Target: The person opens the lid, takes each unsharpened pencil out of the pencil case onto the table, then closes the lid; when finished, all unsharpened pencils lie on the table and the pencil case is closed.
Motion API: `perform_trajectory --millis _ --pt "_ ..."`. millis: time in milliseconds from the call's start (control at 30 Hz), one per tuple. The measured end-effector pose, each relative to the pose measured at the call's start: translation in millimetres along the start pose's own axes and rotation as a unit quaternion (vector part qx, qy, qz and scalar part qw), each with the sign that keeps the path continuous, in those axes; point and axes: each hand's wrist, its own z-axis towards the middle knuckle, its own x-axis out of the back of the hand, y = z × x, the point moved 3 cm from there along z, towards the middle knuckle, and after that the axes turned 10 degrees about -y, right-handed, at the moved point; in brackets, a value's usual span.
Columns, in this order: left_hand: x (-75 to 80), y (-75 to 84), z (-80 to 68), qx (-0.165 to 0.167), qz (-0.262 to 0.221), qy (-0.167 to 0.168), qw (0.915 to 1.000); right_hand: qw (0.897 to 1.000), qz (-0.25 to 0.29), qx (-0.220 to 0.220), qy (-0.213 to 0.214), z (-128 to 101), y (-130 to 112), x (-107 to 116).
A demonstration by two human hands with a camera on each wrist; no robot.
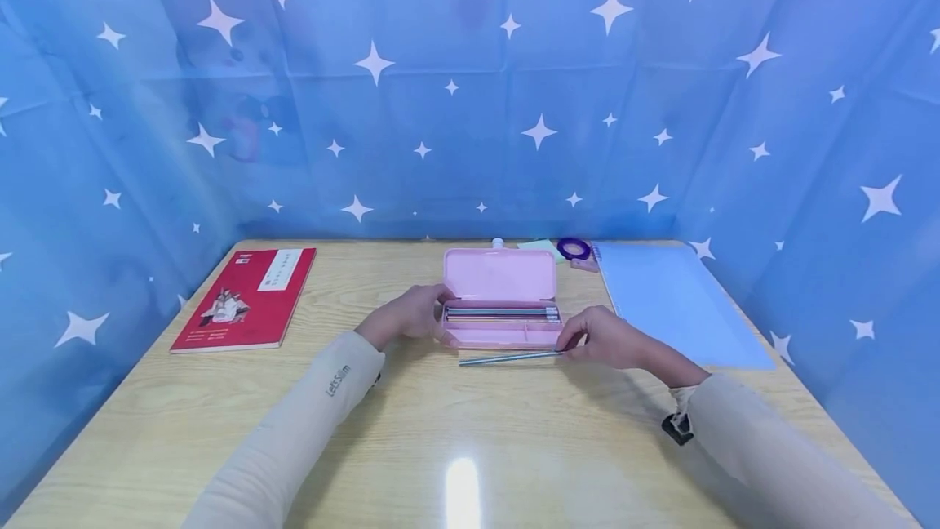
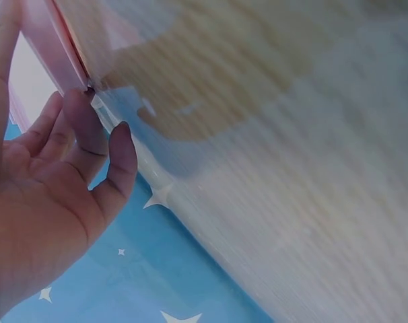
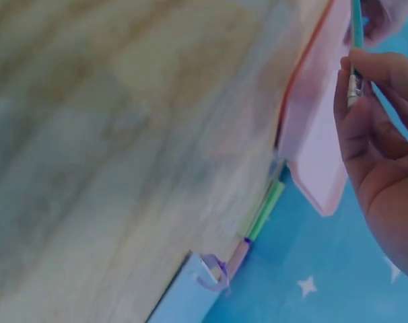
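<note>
Slip risk: right hand (image 1: 613, 339) pinches pencil (image 1: 507, 358) by end only, left hand (image 1: 407, 315) w/ straight fingers steadies pencil case (image 1: 499, 300); pencil may drop onto counter (image 1: 441, 431).

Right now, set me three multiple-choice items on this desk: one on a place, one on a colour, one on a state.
1. Where does the red book lie?
A. the table's left side
B. inside the case
C. under the blue folder

2. What colour is the pencil case?
A. green
B. pink
C. black

3. How does the pencil case's lid stand?
A. shut
B. taken off
C. open

Answers:
1 A, it lies left of the left hand.
2 B, tray and lid are both pink.
3 C, the lid stands up and pencils show inside, while the right hand pinches a pencil in front.
</note>
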Motion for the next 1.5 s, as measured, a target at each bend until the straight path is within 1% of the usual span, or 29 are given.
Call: perform_trajectory --millis 100,267,433,500,633,800,1067,1200,1333,1500 --pt "1.1 0.1 0.1 -0.001 -0.001 0.002 1.0000 1.000 -0.013 0.005 0.007 1 -2 -3" --pt "2.1 0.1 1.2 0.004 -0.003 0.004 1.0000 0.998 -0.044 0.008 0.037 3 -2 -7" --pt "0.9 0.5 0.9 0.014 -0.008 -0.001 0.9999 0.997 -0.067 -0.009 0.048 0 -4 -10" --pt "0.8 1.3 0.7 0.010 -0.006 -0.002 0.9999 0.996 -0.067 -0.015 0.050 0 -5 -11" --pt "0.7 1.8 0.3 0.004 -0.003 -0.001 1.0000 0.997 -0.065 -0.013 0.049 -1 -5 -12" --pt "0.1 0.0 1.0 0.004 -0.010 -0.003 0.9999 0.997 -0.057 -0.027 0.054 -2 0 -12" --pt "-0.5 -2.2 0.7 -0.003 -0.010 -0.006 0.9999 0.995 -0.027 -0.050 0.081 -3 6 -11" --pt "-0.7 -2.2 1.2 -0.003 -0.004 -0.005 1.0000 0.995 -0.017 -0.061 0.077 -2 10 -7" --pt "0.0 -1.7 1.4 0.000 -0.001 -0.003 1.0000 0.994 -0.022 -0.066 0.080 4 13 3" --pt "0.4 -1.8 2.4 0.001 -0.002 -0.003 1.0000 0.993 -0.041 -0.069 0.086 20 20 11"
